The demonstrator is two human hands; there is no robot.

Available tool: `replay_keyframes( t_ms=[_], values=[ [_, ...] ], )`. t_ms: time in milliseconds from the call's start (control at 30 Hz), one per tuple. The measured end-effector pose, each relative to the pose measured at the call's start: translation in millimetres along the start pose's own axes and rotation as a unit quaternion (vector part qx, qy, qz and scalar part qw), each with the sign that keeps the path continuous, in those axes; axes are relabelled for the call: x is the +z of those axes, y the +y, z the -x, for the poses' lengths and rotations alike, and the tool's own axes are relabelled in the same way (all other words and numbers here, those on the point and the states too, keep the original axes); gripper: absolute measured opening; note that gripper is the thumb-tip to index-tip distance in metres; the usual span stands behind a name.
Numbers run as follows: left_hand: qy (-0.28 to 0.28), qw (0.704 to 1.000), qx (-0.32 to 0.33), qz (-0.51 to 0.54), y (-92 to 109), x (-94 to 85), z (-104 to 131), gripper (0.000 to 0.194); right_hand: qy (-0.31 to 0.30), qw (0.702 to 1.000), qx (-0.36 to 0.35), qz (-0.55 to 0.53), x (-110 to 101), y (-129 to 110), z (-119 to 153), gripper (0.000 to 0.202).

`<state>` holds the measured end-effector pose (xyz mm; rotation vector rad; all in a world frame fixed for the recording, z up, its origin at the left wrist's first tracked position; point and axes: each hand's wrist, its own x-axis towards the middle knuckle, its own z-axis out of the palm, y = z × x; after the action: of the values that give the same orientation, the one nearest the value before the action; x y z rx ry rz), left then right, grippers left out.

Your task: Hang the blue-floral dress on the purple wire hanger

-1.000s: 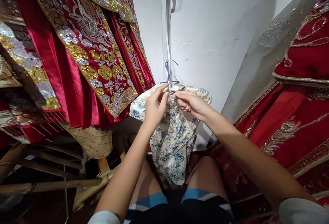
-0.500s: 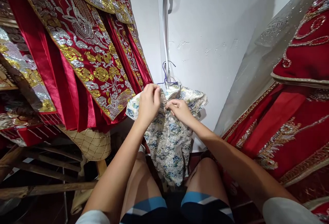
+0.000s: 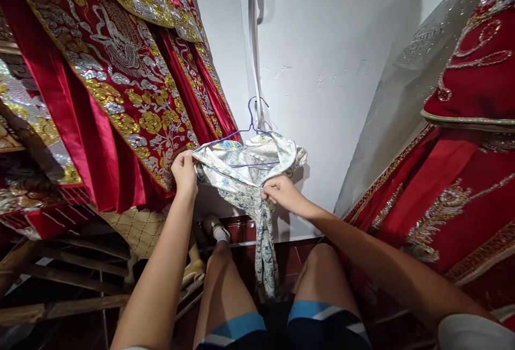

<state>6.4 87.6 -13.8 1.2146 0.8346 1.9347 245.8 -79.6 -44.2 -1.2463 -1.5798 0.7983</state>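
A white garment with a blue and green floral print (image 3: 233, 178) hangs from a thin purple hanger (image 3: 251, 119) in front of the wall. Its neckline is pulled wide, and the hanger's lower bar shows through the opening. My left hand (image 3: 185, 176) pinches the garment's edge at its left end, stretching it out to the left. With thumb and fingers closed, my right hand (image 3: 279, 192) grips the front edge below the neckline. Under that grip the lower cloth falls in a narrow, bunched strip.
Red costumes with gold and silver sequins (image 3: 151, 119) hang at the left, above wooden bars (image 3: 68, 307). Another beaded red costume (image 3: 426, 194) stands at the right. A grey strap (image 3: 253, 44) runs down the white wall (image 3: 322, 28).
My left hand has moved left and slightly down, drawing the garment's edge outward. The neckline has spread wide, and the lower part has narrowed. My right hand stays near the front edge, slightly lower.
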Motion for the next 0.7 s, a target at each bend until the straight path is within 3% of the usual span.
replay_keyframes(
  t_ms=[133, 367, 500, 700],
  values=[
    [-0.049, 0.997, 0.039, -0.044, -4.5, -3.3, 1.2, 0.02, -0.031, 0.999, 0.021, -0.013, -2.4, 7.8, 7.3, 0.024],
    [-0.132, 0.985, 0.069, -0.084, 18.9, 6.8, 2.9, 0.02, -0.078, 0.996, 0.037, -0.03, -4.1, 19.4, 18.8, 0.024],
    [-0.125, 0.991, -0.016, -0.05, 9.1, 3.7, 7.8, 0.023, -0.084, 0.995, 0.045, -0.042, -2.3, 21.2, 22.8, 0.023],
    [-0.03, 0.986, -0.161, 0.041, -7.6, -4.7, 28.9, 0.017, -0.083, 0.992, 0.059, -0.071, -3.1, 25.0, 28.2, 0.02]
  ],
)
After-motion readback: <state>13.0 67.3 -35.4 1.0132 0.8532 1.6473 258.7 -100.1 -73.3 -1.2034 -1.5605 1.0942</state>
